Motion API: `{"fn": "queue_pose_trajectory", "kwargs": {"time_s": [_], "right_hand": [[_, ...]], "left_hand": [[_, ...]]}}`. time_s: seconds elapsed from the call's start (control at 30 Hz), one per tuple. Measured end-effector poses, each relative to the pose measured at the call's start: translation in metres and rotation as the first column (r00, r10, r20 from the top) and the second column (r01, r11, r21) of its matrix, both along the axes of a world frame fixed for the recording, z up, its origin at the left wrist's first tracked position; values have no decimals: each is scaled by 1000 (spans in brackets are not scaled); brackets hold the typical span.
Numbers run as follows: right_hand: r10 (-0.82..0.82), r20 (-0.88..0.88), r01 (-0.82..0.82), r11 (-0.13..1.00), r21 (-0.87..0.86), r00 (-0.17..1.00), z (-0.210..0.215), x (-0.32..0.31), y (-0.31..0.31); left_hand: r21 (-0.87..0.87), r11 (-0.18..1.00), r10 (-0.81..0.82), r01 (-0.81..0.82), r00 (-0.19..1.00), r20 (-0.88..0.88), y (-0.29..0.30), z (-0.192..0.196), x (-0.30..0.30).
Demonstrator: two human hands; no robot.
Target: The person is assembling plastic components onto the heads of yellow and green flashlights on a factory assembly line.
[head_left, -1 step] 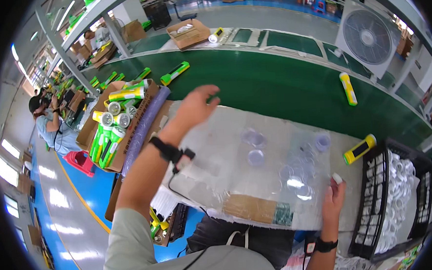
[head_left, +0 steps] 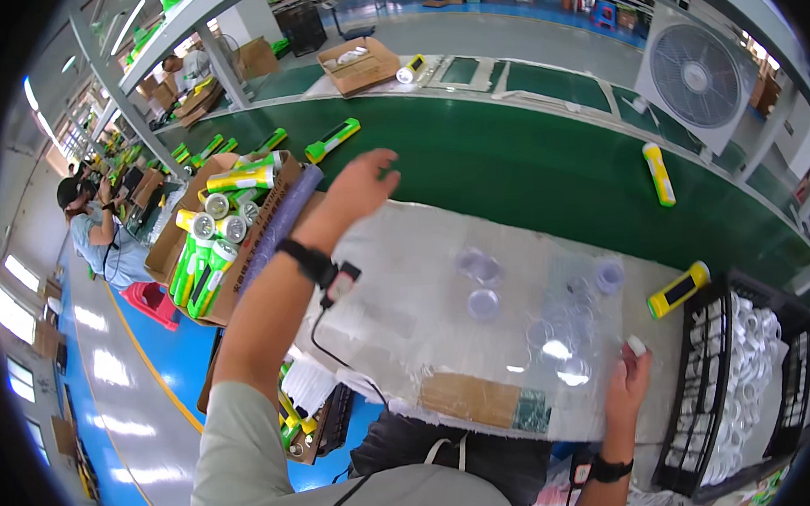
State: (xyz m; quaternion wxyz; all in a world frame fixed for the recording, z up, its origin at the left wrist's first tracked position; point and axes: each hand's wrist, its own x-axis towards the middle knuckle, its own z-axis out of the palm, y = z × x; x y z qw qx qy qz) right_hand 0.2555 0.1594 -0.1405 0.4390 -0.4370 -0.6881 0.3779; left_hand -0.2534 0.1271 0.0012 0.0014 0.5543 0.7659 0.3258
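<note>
My left hand (head_left: 360,184) is raised with its fingers spread and nothing in it, above the far left corner of the white-covered table (head_left: 408,317). It is nearest to a cardboard box (head_left: 267,237) full of green and yellow flashlights. My right hand (head_left: 627,379) is at the table's front right edge, pinching a small white piece (head_left: 637,344) between its fingertips. Several clear round discs (head_left: 484,304) lie on the table between the hands. A yellow flashlight (head_left: 679,289) lies to the right of them.
A black crate (head_left: 732,382) of white parts stands at the right. Beyond the table runs a green conveyor belt (head_left: 528,155) carrying a yellow flashlight (head_left: 658,174) and a green one (head_left: 332,139). A fan (head_left: 693,75) stands behind it. Another person (head_left: 97,237) works at the far left.
</note>
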Motion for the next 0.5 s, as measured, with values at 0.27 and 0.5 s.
{"fn": "queue_pose_trajectory", "kwargs": {"time_s": [0.27,0.5], "right_hand": [[-24,135,27,999,-22,991,2,18,-5],[48,139,-32,993,-115,989,-11,34,-11]], "left_hand": [[-311,764,432,-565,806,-404,54,-38,-242],[-467,658,431,-590,805,-409,60,-69,-243]]}}
